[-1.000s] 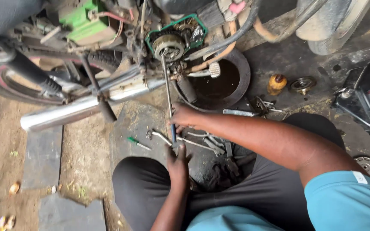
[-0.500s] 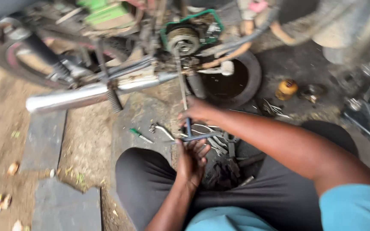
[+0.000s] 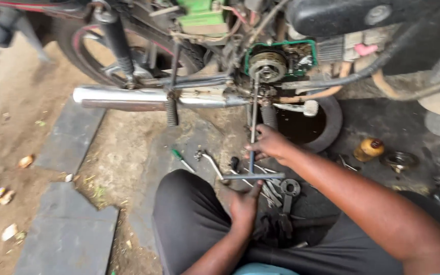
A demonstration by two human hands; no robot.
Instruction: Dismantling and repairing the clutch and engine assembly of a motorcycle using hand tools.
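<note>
A long T-handle wrench runs from the round metal hub in the motorcycle's open engine side down to its crossbar. My right hand grips the wrench shaft partway down. My left hand sits at the crossbar's near end, fingers curled against it. The green-rimmed engine cover opening frames the hub.
A chrome exhaust pipe lies across the left. A black oil pan sits under the engine. Loose spanners, a green-handled screwdriver, a yellow bottle and a metal ring part lie on the ground. Grey stone slabs lie at left.
The view shifted left and down along the motorcycle. My hands stayed on the wrench; the crossbar has turned to lie level between them.
</note>
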